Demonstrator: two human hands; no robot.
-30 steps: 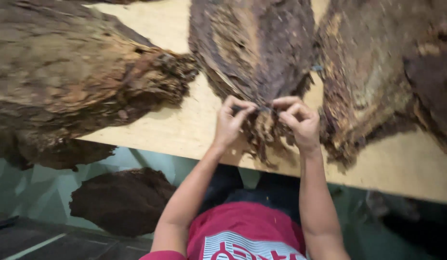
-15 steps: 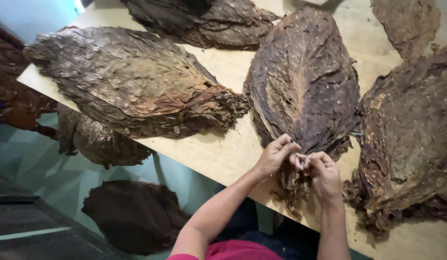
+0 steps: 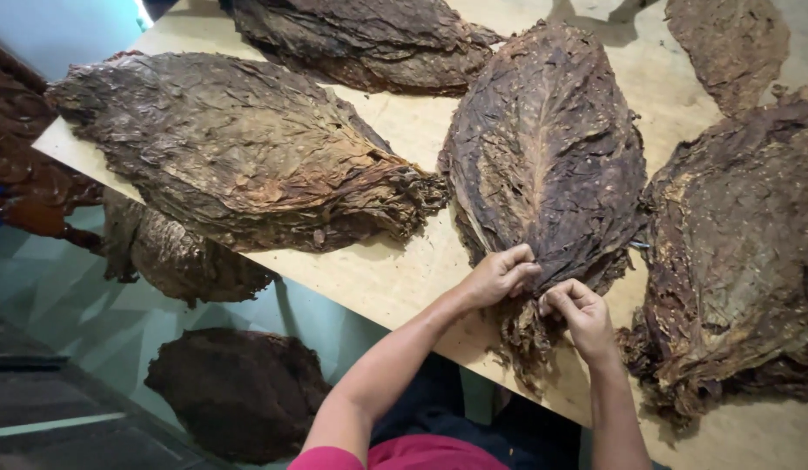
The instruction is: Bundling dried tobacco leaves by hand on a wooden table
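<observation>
Both hands pinch the stem end of the middle pile of dried tobacco leaves, which now lies nearer the desk's front edge than a moment ago.

Nearest, the left hand [image 3: 501, 275] and right hand [image 3: 580, 311] are closed on the gathered stem end of the middle leaf pile [image 3: 548, 157], fingers almost touching; a second ago they gripped it with a small gap between them, and the stems now trail close to the near edge of the desk [image 3: 395, 278]. Bare wood flanks the pile on both sides, narrow on the right beside the right-hand pile [image 3: 735, 252], wider on the left before the large left pile [image 3: 239, 148]. Farther back lies another pile [image 3: 360, 39], and one at the far right corner [image 3: 730, 48]. Below the desk, more leaves rest on the floor [image 3: 239, 392].
</observation>
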